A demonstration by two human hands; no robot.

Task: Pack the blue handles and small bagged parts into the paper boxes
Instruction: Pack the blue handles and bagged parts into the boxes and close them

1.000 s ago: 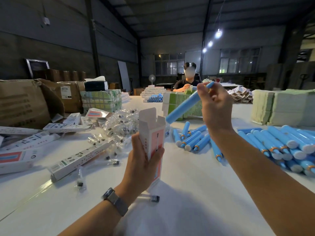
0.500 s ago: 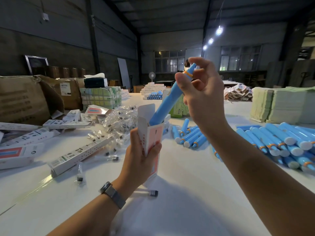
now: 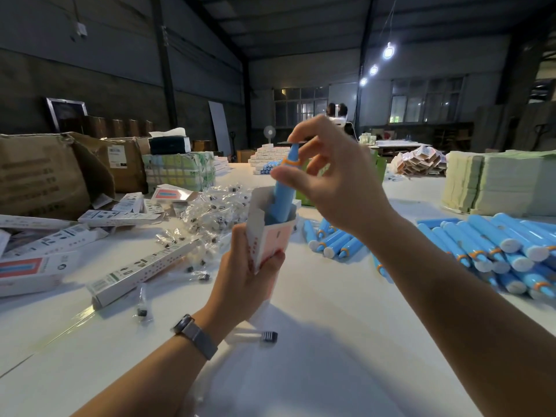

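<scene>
My left hand (image 3: 243,278) grips an upright paper box (image 3: 272,239) with its top flaps open. A blue handle (image 3: 284,191) with an orange ring stands partly inside the box. My right hand (image 3: 334,182) pinches the handle's upper end between thumb and fingertips. More blue handles lie in a loose pile (image 3: 337,243) just behind the box and in a bigger pile (image 3: 496,251) at the right. Small bagged parts (image 3: 210,215) are heaped behind my left hand; one bagged part (image 3: 261,336) lies on the table under my left wrist.
Closed and flat paper boxes (image 3: 141,270) are scattered on the white table (image 3: 331,341) at the left, beside brown cartons (image 3: 42,173). Stacks of flat cardboard (image 3: 493,182) stand at the back right. A person (image 3: 338,114) sits at the far end.
My right hand swung the blue handle upright and pushed it down into the open box. My left hand kept the box steady.
</scene>
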